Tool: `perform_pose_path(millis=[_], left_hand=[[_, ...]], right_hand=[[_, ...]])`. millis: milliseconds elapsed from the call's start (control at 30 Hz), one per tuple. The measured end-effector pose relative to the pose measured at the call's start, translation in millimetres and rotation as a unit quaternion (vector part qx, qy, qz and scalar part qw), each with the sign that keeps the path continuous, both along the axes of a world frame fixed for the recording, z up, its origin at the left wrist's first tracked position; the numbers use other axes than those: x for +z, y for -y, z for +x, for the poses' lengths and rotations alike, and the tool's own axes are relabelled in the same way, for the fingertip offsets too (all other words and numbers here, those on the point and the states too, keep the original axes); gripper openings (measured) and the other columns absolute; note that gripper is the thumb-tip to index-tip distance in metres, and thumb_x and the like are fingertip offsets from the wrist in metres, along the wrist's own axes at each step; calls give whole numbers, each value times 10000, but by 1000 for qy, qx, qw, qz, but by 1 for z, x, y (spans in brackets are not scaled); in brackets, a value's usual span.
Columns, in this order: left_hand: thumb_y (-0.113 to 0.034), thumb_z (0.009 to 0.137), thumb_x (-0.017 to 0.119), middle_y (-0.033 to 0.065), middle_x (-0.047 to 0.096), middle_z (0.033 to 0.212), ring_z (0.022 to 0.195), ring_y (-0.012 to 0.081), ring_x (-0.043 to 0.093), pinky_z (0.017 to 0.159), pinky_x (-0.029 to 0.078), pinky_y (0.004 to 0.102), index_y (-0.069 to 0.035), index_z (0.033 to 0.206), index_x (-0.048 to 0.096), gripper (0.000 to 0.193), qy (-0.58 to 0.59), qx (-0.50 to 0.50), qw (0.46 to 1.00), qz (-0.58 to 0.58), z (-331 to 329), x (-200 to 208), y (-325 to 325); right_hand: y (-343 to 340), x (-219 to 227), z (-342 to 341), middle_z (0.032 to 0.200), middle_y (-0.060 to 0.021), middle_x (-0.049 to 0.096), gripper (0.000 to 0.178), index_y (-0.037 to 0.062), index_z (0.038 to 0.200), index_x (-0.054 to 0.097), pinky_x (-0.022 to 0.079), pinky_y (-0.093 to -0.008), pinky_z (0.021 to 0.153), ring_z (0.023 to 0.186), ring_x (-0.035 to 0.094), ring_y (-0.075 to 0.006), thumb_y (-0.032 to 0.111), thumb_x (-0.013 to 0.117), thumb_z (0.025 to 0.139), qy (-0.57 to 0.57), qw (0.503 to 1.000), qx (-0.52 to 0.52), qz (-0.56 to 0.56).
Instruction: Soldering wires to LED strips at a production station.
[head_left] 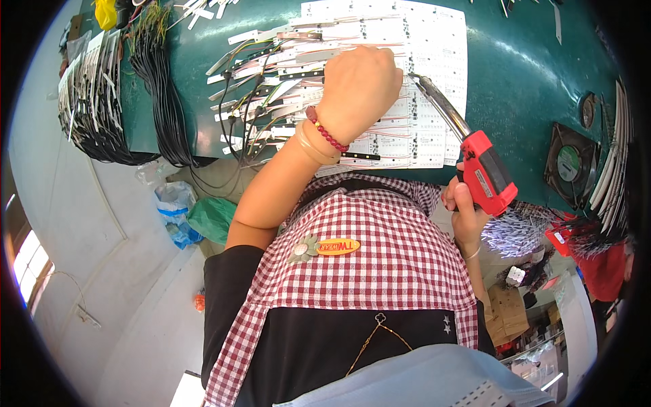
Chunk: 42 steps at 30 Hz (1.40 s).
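Note:
My right hand (466, 209) is wrapped round the handle of a red and black soldering gun (489, 173). Its metal barrel slants up and left, and the tip is close to a row of small contacts on a white circuit board panel (430, 122). Over the panel's middle, my left hand (366, 85) is closed with its back toward me. Its fingertips are hidden, so what they pinch cannot be made out. Thin red wires and narrow white strips (271, 108) with black cables lie across the panel's left part, beside and under my left hand.
On the green table (505, 74), a bundle of black cables (159, 88) and a stack of wired strips (91, 95) hang over the left edge. At the right stand a black fan (568, 163) and a bunch of pale tubes (610, 163). Plastic bags (210, 218) lie below the table.

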<state>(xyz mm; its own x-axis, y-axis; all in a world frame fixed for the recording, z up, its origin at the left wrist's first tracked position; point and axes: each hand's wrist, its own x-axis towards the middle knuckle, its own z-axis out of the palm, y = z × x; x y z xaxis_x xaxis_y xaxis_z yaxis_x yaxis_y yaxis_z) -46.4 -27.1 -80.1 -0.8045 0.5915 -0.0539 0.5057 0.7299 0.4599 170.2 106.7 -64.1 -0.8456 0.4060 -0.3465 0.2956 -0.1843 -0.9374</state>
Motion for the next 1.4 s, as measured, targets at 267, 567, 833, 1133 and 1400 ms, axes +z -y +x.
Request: perform_pose_path(millis=[267,567,833,1133,1400], left_hand=[[-184,781,578,172,609,640,610,333,602,566,480,420,0,673,623,218,-2,-8,1000,-3,-1,-1,1],[-189,770,583,172,607,628,591,334,600,552,481,416,-2,671,624,216,-7,-5,1000,2,0,-2,1],[-207,766,580,176,601,606,566,341,597,538,482,417,-10,681,637,222,-42,-21,999,23,-1,-11,7],[-202,798,590,164,627,688,646,296,621,612,486,365,5,757,637,216,110,-65,987,102,-14,24,37],[-194,820,580,220,626,775,749,358,618,679,485,402,26,854,599,223,41,-63,997,-29,-29,39,72]], right_hand=[[-2,-6,1,618,-33,462,257,-16,1078,470,353,-235,462,488,400,-80,145,534,888,4,999,33,11],[-5,4,-8,795,-105,544,363,-4,1179,424,471,-304,578,619,534,-159,241,495,921,-139,985,-38,-91],[9,-9,-15,1318,-266,382,404,28,1218,389,367,-540,1014,1232,390,-468,202,547,890,-131,976,-89,-150],[16,-12,-4,1310,-266,387,375,34,1204,399,362,-539,1021,1225,398,-467,204,531,898,-138,974,-83,-162],[16,-19,-6,1327,-305,355,391,29,1216,370,290,-594,1042,1239,359,-500,239,501,914,-125,982,-53,-134]])
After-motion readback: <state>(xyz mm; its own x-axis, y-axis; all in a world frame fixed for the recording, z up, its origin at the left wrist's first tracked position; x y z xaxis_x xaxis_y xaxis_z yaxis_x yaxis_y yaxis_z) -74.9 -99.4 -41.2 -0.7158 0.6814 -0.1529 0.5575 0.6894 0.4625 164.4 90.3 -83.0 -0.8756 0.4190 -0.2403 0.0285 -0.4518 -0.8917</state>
